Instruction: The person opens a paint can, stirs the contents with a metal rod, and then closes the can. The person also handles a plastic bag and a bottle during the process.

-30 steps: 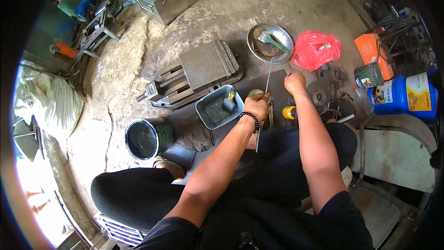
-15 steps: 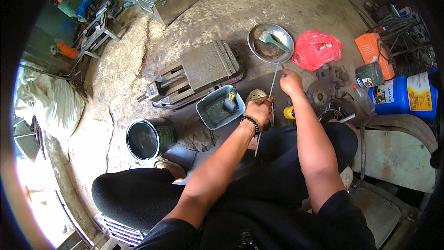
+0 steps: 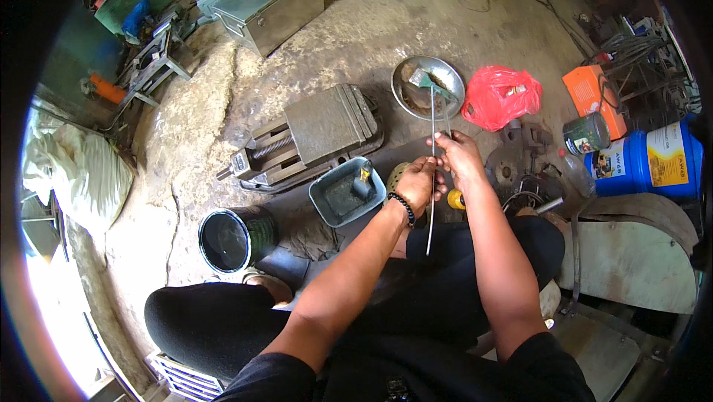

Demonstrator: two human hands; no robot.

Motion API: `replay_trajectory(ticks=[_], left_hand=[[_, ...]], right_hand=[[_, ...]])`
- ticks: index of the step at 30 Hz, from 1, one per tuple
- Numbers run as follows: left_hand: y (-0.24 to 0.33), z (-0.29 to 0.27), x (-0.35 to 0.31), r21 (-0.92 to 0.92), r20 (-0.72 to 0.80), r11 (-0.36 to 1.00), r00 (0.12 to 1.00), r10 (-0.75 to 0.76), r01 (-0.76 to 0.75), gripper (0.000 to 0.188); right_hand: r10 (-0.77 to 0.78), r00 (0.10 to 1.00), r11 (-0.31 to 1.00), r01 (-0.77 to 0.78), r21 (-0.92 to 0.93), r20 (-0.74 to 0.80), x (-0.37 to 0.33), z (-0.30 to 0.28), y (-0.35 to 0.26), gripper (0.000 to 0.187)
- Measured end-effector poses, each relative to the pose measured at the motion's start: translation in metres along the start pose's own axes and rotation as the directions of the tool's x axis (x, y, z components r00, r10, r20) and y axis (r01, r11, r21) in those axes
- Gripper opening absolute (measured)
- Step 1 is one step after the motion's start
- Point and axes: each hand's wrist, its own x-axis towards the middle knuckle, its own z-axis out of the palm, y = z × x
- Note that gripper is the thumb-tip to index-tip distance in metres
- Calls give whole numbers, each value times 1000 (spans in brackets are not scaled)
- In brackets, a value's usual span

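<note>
A long thin metal rod stands nearly upright in the picture, gripped by my left hand, which wears a black bead bracelet. Close against it, my right hand has its fingers pinched beside the rod. A slim, stick-like piece seems to rise from those fingers; its kind is unclear. Beyond the rod's far end lies a round metal pan holding a green-handled paintbrush. Left of my hands sits a grey rectangular tub with a yellow-and-dark tool in it, its kind unclear.
A heavy machine vise lies beyond the tub. An open black-rimmed can stands at the left. Rightward are a red plastic bag, metal parts, blue buckets and an orange box. A metal chest stands far off.
My right hand has come down and left, close to my left hand. The rod has swung more upright, its far end now overlapping the pan. The view has shifted slightly.
</note>
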Motion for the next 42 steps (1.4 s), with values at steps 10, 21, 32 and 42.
replay_trajectory(ticks=[10, 21, 32, 42], left_hand=[[92, -26, 17, 736, 16, 565, 844, 535, -372, 44], [129, -16, -4, 724, 665, -314, 503, 552, -614, 49], [150, -41, -19, 738, 662, -390, 478, 577, -551, 19], [123, -24, -18, 615, 784, -394, 582, 217, -683, 27]], right_hand=[[-308, 918, 764, 395, -511, 250, 10, -45, -64, 15], [-89, 846, 338, 522, -783, 525, -45, -90, -117, 16], [-72, 847, 367, 514, -775, 527, -52, -96, -100, 21], [-186, 788, 114, 611, -783, 587, -68, -77, -106, 23]])
